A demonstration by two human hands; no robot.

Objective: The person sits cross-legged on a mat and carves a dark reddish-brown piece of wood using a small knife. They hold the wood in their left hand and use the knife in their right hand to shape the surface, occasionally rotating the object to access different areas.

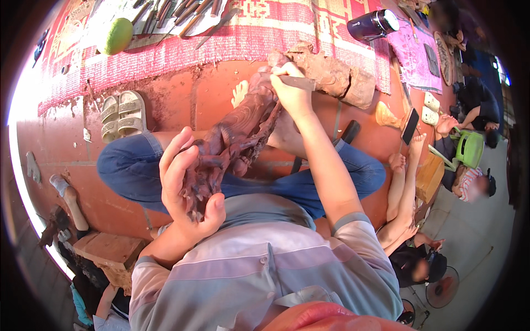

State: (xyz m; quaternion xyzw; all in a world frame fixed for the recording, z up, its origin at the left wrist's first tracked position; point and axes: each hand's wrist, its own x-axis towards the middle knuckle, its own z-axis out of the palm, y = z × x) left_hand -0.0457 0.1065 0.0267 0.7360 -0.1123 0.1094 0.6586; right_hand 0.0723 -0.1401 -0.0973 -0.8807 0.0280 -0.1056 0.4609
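A long dark reddish-brown wood carving [243, 124] with deep relief slants across my lap, its far end against a rough block of wood [331, 77] on the floor. My left hand [190, 185] cradles the near end between thumb and fingers, palm up. Over the far end, my right hand [292, 94] is closed on a flat grey-brown piece [301, 83] that sticks out to the right; it may be folded sandpaper, but I cannot be sure. Its fingertips, partly hidden, touch the carving.
Carving tools [185, 11] lie on a pale sheet beyond a green round fruit [115, 36]. A dark flask [372, 25] lies on the red mat [160, 66]. Sandals [122, 113] sit left, a phone [410, 127] right. Other people are seated on both sides.
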